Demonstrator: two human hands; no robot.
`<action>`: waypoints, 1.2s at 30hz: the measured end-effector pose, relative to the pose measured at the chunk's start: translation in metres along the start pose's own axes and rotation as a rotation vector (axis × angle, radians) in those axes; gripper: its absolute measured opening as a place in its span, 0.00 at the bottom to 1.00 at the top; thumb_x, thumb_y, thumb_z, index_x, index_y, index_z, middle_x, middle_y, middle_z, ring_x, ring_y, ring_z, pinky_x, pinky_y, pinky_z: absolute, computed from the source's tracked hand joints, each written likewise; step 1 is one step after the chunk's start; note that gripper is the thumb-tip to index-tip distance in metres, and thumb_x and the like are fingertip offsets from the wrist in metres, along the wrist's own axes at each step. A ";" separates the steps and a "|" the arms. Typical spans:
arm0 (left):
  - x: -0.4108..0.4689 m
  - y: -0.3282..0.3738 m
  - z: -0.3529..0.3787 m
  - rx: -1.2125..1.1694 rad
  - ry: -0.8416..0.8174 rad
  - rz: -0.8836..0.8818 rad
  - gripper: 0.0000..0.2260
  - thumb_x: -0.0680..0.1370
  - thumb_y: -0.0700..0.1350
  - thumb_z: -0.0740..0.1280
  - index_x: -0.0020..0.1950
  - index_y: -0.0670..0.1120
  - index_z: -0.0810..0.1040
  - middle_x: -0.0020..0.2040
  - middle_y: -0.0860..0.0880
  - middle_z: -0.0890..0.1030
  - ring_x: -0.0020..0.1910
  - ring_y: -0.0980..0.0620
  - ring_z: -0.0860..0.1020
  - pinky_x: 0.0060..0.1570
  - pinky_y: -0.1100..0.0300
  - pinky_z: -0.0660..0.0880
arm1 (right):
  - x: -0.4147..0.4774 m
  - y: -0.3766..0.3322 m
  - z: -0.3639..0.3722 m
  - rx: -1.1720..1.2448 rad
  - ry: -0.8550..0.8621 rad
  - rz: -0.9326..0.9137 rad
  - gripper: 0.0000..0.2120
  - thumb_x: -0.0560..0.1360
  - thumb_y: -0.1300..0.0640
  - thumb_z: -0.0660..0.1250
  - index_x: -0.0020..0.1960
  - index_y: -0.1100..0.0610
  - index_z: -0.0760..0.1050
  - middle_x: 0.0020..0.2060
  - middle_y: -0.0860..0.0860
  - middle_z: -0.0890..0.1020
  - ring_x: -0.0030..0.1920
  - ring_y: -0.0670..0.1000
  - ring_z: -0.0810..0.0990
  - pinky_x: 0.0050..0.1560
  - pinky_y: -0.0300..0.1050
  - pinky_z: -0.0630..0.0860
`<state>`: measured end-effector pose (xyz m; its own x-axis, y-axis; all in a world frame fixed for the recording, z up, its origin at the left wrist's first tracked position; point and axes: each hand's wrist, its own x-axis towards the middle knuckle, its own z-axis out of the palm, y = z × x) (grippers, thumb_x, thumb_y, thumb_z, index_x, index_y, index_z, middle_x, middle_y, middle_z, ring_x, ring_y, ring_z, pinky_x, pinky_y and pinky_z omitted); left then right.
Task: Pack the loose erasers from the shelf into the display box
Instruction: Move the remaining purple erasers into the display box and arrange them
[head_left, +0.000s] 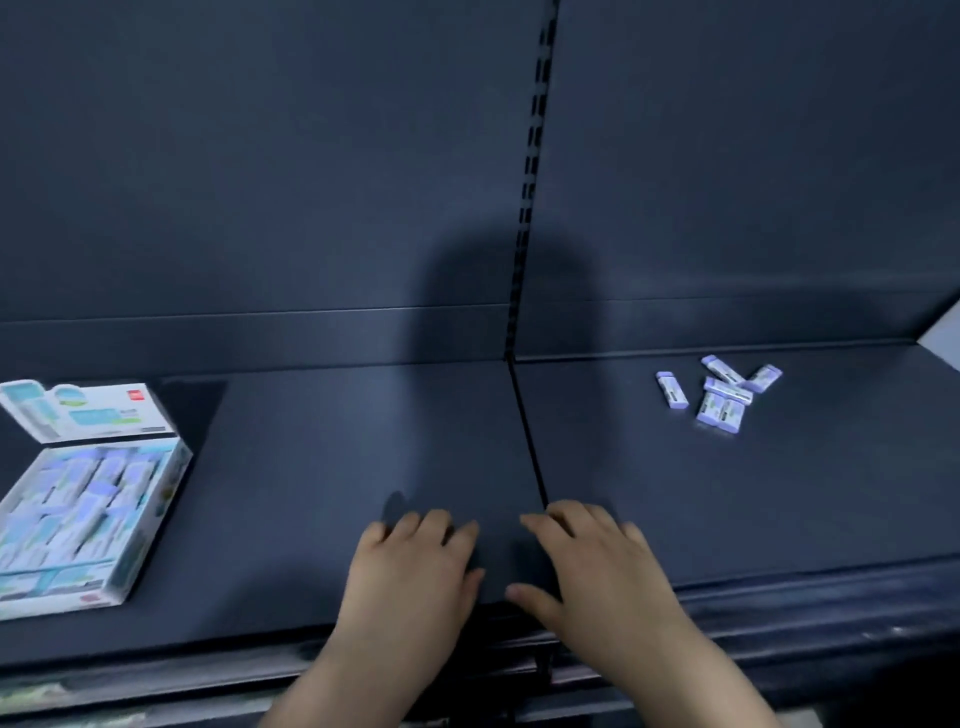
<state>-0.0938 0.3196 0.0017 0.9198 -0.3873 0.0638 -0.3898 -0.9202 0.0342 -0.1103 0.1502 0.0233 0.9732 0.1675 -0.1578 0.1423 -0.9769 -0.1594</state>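
Here, two bare hands rest palm-down on a dark shelf, holding nothing. The left hand and right hand lie side by side near the front edge, fingers loosely spread and thumbs close but apart. One display box sits at the far left, with its lid standing open behind it. It is already packed with erasers in pale blue and lilac wrappers, blurred in this view. The loose erasers lie at the far right near the back wall in a small, partly overlapping cluster. At least five can be counted, and the lowest may be two lying side by side. Each is a short white bar with lilac ends. A thin seam splits the shelf into two panels and runs forward between the hands. A slotted upright rises from it. Bare shelf stretches between box, hands and cluster.
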 end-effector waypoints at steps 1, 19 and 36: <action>0.001 0.001 0.005 -0.010 0.023 0.010 0.20 0.57 0.54 0.80 0.45 0.50 0.83 0.37 0.51 0.81 0.34 0.49 0.80 0.33 0.54 0.75 | -0.001 0.002 0.000 0.000 -0.013 0.020 0.31 0.75 0.35 0.56 0.74 0.45 0.53 0.72 0.46 0.59 0.72 0.50 0.57 0.69 0.48 0.57; 0.062 0.106 0.011 -0.028 -0.003 0.037 0.23 0.81 0.59 0.50 0.76 0.57 0.53 0.73 0.56 0.60 0.71 0.54 0.60 0.70 0.57 0.53 | -0.006 0.135 0.001 0.108 0.096 0.093 0.32 0.75 0.35 0.55 0.75 0.43 0.50 0.75 0.45 0.53 0.75 0.47 0.51 0.72 0.46 0.54; 0.194 0.256 0.036 -0.070 -0.031 -0.146 0.27 0.81 0.54 0.54 0.77 0.54 0.47 0.69 0.55 0.64 0.67 0.52 0.64 0.62 0.58 0.67 | 0.055 0.330 -0.023 0.153 0.067 -0.044 0.35 0.73 0.36 0.61 0.74 0.50 0.56 0.67 0.49 0.64 0.65 0.52 0.64 0.65 0.42 0.60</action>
<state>-0.0137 0.0068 -0.0127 0.9674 -0.2524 0.0219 -0.2533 -0.9611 0.1106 -0.0054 -0.1661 -0.0156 0.9771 0.1957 -0.0830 0.1610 -0.9363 -0.3122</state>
